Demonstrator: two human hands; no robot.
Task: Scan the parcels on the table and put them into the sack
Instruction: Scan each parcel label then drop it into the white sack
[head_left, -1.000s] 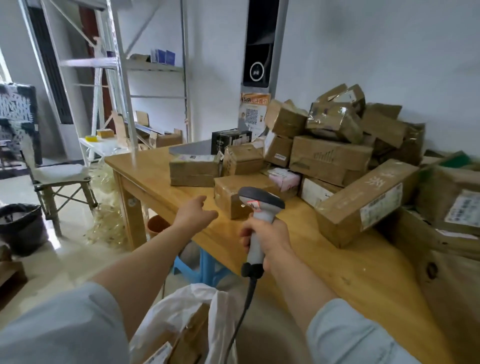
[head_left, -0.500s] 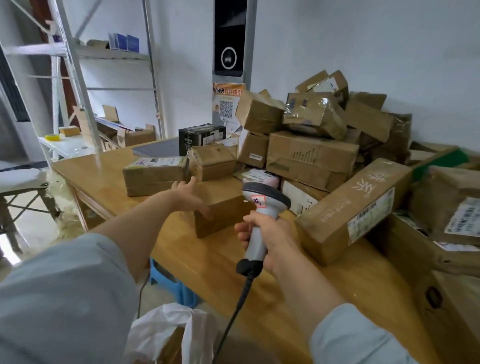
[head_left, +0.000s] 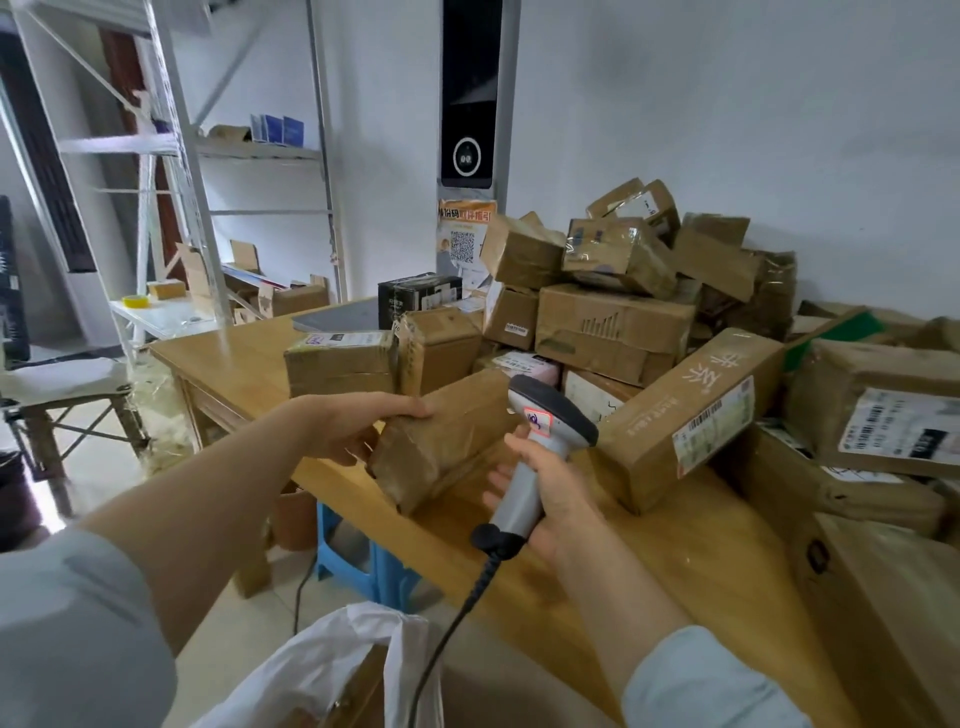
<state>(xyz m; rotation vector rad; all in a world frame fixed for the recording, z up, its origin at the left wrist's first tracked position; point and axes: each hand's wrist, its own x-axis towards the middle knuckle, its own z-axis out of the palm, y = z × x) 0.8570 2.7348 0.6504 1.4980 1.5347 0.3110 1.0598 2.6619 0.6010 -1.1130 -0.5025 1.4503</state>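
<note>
My left hand (head_left: 358, 426) grips the near end of a brown taped parcel (head_left: 452, 441), fingers over its top edge and thumb below, and the parcel sits tilted at the front edge of the wooden table (head_left: 649, 561). My right hand (head_left: 545, 493) holds a grey handheld scanner (head_left: 540, 441) by its handle, head pointing away over the parcel, its black cable hanging down. A white sack (head_left: 332, 670) stands open below the table edge with a cardboard box showing inside. A heap of cardboard parcels (head_left: 618, 332) covers the back and right of the table.
A long box with a barcode label (head_left: 696, 415) lies right of the scanner. A blue stool (head_left: 374, 561) stands under the table. Metal shelving (head_left: 171, 171) and a folding chair (head_left: 67, 395) are at the left. A large box (head_left: 893, 613) lies at the near right.
My left hand has gone from reaching towards the parcel to gripping its end, and the parcel has been pulled nearer and tilted. The scanner hand has stayed near the same place.
</note>
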